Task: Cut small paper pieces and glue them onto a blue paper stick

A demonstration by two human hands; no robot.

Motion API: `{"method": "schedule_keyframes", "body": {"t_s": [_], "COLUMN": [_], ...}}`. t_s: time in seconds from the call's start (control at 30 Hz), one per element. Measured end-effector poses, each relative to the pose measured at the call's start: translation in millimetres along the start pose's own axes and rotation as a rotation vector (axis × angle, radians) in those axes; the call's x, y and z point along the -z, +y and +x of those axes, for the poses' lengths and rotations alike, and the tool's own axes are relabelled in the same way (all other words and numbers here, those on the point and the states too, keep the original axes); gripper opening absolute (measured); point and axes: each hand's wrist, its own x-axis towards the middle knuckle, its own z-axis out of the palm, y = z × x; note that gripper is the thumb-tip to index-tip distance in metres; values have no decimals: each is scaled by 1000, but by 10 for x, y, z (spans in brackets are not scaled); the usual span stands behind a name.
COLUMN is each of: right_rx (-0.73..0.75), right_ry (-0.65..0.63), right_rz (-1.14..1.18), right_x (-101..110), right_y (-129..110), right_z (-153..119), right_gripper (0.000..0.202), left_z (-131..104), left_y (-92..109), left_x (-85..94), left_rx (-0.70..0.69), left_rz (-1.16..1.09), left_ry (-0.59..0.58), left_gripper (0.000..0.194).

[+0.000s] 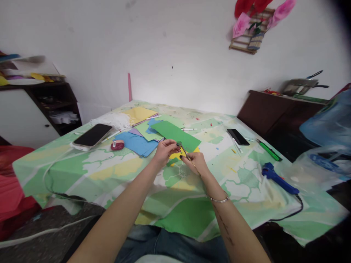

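Observation:
My right hand [196,163] is closed around scissors [187,155], whose blades point up and left toward my other hand. Fingers pinched, my left hand [166,150] holds a small green piece [178,143] at the scissor tips; its shape is hard to make out. Beyond both hands lies a green paper sheet [177,134], with yellow paper [175,155] partly hidden beneath the fingers. Blue sheets [139,144] are left of my left hand, near a dark red yarn roll [117,145].
On the patterned tablecloth [115,179], a phone [93,136] with a cable is at left. White yarn [116,119] and yellow sheets [141,114] lie at the back. Rightward are another phone [238,137], a green cutter [269,150] and a blue glue gun [279,178].

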Motion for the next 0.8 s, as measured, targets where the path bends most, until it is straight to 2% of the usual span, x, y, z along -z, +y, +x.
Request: {"method": "schedule_keyframes", "body": {"t_s": [0.8], "right_rx": [25], "right_ry": [-5], "right_rz": [-52], "right_x": [-5], "right_y": [55], "right_z": [6], "right_gripper": [44], "left_z": [1], "left_y": [-7], "left_x": [5], "left_rx": [-17], "left_rz": [-7], "left_ry": [4], "left_gripper": [16]}}
